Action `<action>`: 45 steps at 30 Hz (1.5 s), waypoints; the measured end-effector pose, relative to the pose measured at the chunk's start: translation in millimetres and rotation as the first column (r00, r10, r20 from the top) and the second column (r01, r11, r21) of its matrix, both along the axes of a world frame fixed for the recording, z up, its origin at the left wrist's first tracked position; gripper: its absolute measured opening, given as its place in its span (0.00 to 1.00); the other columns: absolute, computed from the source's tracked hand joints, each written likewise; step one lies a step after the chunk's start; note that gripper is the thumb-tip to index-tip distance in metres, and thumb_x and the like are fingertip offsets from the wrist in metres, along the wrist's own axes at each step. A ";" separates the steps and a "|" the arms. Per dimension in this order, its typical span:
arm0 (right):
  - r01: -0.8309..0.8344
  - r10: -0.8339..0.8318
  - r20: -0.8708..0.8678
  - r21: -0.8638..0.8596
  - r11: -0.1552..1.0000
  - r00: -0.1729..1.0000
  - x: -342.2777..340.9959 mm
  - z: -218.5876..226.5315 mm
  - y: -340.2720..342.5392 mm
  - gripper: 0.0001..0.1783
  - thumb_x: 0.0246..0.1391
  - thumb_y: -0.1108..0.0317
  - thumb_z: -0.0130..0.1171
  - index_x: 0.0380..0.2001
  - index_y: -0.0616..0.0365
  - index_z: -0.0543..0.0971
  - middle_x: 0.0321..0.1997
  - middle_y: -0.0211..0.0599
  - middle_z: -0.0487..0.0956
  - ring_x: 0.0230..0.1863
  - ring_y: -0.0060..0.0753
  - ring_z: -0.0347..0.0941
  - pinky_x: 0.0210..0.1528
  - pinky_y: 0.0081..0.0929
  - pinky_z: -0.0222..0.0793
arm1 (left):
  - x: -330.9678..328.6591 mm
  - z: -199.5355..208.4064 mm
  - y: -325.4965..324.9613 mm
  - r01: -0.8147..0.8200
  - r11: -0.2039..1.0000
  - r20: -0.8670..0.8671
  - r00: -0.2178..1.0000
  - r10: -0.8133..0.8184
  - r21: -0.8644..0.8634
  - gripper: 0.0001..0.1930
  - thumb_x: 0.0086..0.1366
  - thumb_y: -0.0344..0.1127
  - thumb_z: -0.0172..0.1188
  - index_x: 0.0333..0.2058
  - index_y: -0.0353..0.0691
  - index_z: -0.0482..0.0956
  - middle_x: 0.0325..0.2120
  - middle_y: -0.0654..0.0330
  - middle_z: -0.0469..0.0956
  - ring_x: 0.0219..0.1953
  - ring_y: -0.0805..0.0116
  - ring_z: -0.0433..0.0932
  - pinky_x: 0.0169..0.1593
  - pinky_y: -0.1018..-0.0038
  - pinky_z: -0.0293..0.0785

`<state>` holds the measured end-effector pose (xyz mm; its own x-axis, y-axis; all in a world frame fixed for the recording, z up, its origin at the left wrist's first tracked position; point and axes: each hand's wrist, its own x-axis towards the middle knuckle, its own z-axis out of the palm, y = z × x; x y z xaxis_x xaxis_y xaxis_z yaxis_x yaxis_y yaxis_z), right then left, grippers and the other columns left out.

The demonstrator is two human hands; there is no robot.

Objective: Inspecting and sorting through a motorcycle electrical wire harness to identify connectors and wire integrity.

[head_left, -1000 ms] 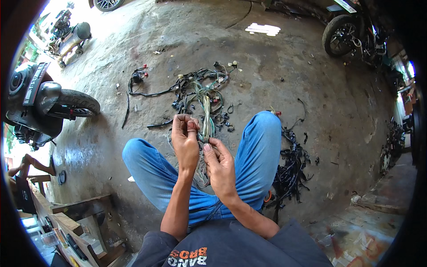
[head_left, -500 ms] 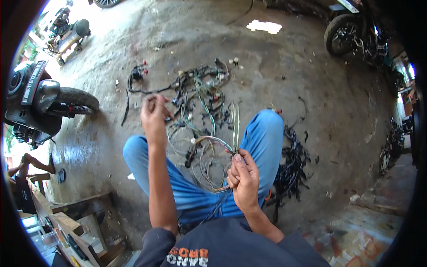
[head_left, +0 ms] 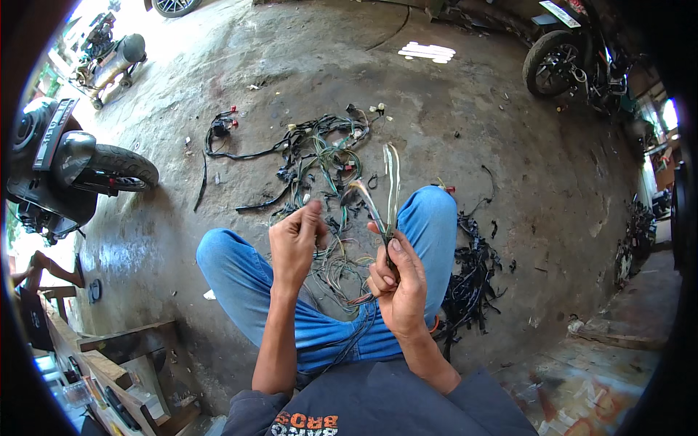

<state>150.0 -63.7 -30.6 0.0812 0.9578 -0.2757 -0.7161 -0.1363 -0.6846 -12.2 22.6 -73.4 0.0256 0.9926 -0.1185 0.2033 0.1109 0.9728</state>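
Observation:
My right hand is closed around a bundle of wires in front of my right knee. Two pale wires in it form a tall loop, and the others fan up to the left with a blurred tip. To the left, my left hand is closed with the thumb uppermost; whatever its fingers may hold is hidden. Thin loose wires coil on the floor between my knees. Beyond my hands lies a wiring harness, partly wrapped in black, with several connectors.
A heap of black strips lies right of my right leg. Motorcycles stand at the left and far right. A wooden bench with tools is at the lower left, near another person's arm or leg.
My left hand has come down and right, nearer my right hand, and its fingers have closed. The wire ends above my right hand have swung from leftward to more upright.

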 end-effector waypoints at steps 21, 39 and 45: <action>-0.100 0.106 0.043 -0.125 0.987 0.993 -0.6 -0.5 9.1 0.23 0.74 0.53 0.39 0.55 0.61 0.71 0.21 0.23 0.60 0.18 0.14 0.49 0.22 0.18 0.48 | 33.4 31.9 -22.2 0.111 0.986 0.263 0.962 -0.075 -0.126 0.20 0.69 0.45 0.65 0.45 0.30 0.79 0.36 0.59 0.82 0.38 0.76 0.78 0.43 0.77 0.73; -0.352 0.177 -0.632 -0.161 0.922 0.754 7.2 -27.9 42.6 0.23 0.72 0.57 0.40 0.52 0.68 0.72 0.28 0.26 0.65 0.23 0.19 0.56 0.26 0.21 0.55 | 18.4 -21.4 7.0 0.012 0.999 0.397 0.918 0.009 -0.049 0.12 0.74 0.41 0.57 0.33 0.40 0.77 0.28 0.69 0.75 0.31 0.80 0.76 0.40 0.76 0.80; -0.336 0.098 -0.679 -0.228 0.914 0.727 6.0 -26.5 49.1 0.24 0.73 0.59 0.38 0.53 0.73 0.70 0.29 0.27 0.64 0.26 0.21 0.56 0.29 0.22 0.56 | 25.0 -47.4 4.9 -0.015 0.998 0.495 0.867 0.047 -0.068 0.13 0.75 0.40 0.55 0.35 0.36 0.76 0.29 0.66 0.76 0.34 0.81 0.76 0.43 0.77 0.79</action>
